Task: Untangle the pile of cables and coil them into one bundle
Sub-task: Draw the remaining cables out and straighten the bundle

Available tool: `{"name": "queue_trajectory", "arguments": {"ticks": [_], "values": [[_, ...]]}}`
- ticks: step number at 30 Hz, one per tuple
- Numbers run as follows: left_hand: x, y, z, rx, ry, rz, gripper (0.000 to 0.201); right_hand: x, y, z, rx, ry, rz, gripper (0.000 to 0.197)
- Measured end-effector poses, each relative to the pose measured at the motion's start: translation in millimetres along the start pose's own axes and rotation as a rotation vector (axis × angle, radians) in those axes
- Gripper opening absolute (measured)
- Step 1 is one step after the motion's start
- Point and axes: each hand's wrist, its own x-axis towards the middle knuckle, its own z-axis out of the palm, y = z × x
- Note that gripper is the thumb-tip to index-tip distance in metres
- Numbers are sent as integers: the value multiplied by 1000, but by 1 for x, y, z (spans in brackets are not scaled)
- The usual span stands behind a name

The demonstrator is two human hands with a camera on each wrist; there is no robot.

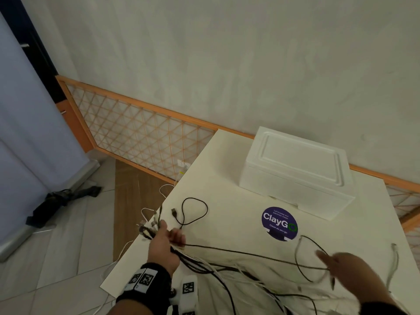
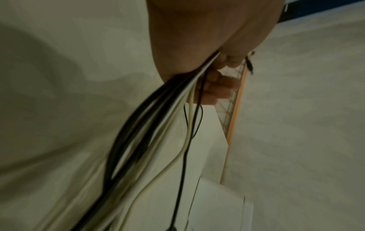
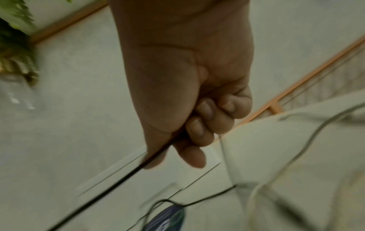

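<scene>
While the left hand (image 1: pixel 164 243) grips the gathered cables (image 1: pixel 227 267) over the table (image 1: pixel 227 183), the right hand (image 3: pixel 183 100) closes on one black cable (image 3: pixel 110 186) — light, limp, likely to snag; better held near the plugs.

Round purple sticker (image 1: pixel 279 223) on the desk (image 1: pixel 227 183) reads "ClayGo", w/ small lines "Let's keep our pantries clean" & "Clean as you go."
</scene>
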Motion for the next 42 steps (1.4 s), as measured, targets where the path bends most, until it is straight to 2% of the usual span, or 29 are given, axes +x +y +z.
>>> {"name": "queue_trajectory", "arguments": {"ticks": [3, 5, 8, 11, 14, 16, 18, 21, 22, 23, 27, 29, 31, 34, 37, 40, 42], "values": [[10, 12, -15, -31, 7, 8, 42, 11, 28, -13, -145, 13, 81, 43], [14, 14, -21, -8, -1, 0, 44, 16, 8, -16, -203, 4, 50, 34], [15, 13, -23, 45, -1, -15, 42, 17, -72, -2, -183, 75, -171, 17], [15, 15, -20, 88, 5, -13, 40, 18, -175, 34, -155, 81, -468, 25], [14, 19, -18, 141, -1, -12, 39, 28, -250, 81, -137, -36, -781, 40], [12, 23, -19, 170, -25, -19, 38, 34, -275, 105, -255, -164, -868, 50], [11, 29, -23, 210, -35, -21, 34, 34, -284, 115, -385, -233, -807, 54], [12, 39, -28, 243, -39, -33, 33, 32, -286, 118, -493, -97, -763, 28], [13, 40, -28, 243, -41, -40, 33, 31, -286, 116, -455, -74, -761, 25], [14, 42, -28, 240, -45, -46, 32, 29, -287, 113, -368, -60, -759, 25], [16, 41, -18, 256, -95, -55, 32, 7, -297, 93, 232, -46, -691, 14], [12, 36, -6, 262, -152, -52, 33, -9, -302, 86, 329, -113, -716, 9], [4, 31, 6, 247, -220, -59, 33, -25, -303, 85, 317, -154, -798, 12], [-1, 26, 18, 241, -269, -73, 29, -35, -294, 83, 329, -136, -850, 21], [-5, 22, 24, 279, -277, -66, 27, -36, -281, 78, 175, -140, -912, 28], [-10, 17, 32, 349, -274, -69, 34, -40, -272, 76, 207, -183, -919, 25], [-15, 14, 39, 373, -313, -116, 42, -41, -266, 77, 305, -208, -858, 35]]}}
